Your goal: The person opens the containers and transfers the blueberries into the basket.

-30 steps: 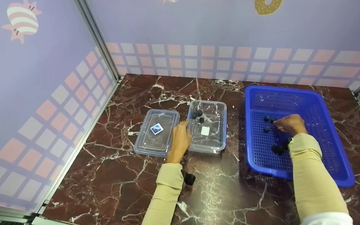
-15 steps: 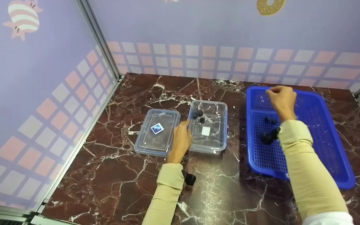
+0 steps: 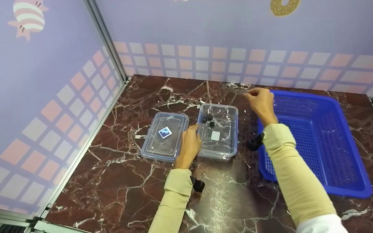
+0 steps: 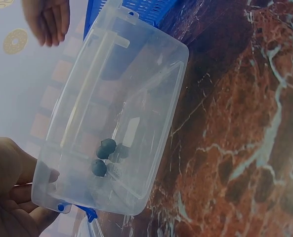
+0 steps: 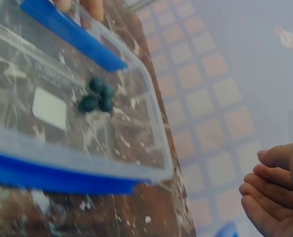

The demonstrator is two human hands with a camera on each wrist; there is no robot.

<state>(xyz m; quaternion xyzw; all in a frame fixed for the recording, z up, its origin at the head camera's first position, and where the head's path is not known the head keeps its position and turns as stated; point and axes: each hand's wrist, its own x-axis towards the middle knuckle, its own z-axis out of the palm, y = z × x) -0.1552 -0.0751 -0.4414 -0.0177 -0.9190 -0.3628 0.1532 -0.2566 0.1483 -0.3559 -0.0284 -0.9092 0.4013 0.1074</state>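
My left hand (image 3: 191, 142) grips the left rim of a clear plastic container (image 3: 225, 142). In the left wrist view my left thumb laps over that rim, with the fingers outside the wall. Several dark blueberries (image 5: 88, 103) lie together in one part of the container, near a white label (image 5: 50, 107). My right hand (image 3: 261, 102) is raised between the container and the blue basket. Its thumb and fingertips are drawn together. No berry shows at those fingertips in any view; whether one is tucked between them is hidden.
A clear lid (image 3: 160, 145) with a blue-and-white sticker lies left of the container. The blue perforated basket (image 3: 345, 129) stands at the right, its left part behind my right arm. Pale patterned walls (image 3: 189, 29) bound the marbled table (image 3: 118, 181).
My right hand has risen out of the basket, from beside the blueberries there, and moved left past its rim towards the container. The left hand and the container have stayed put.
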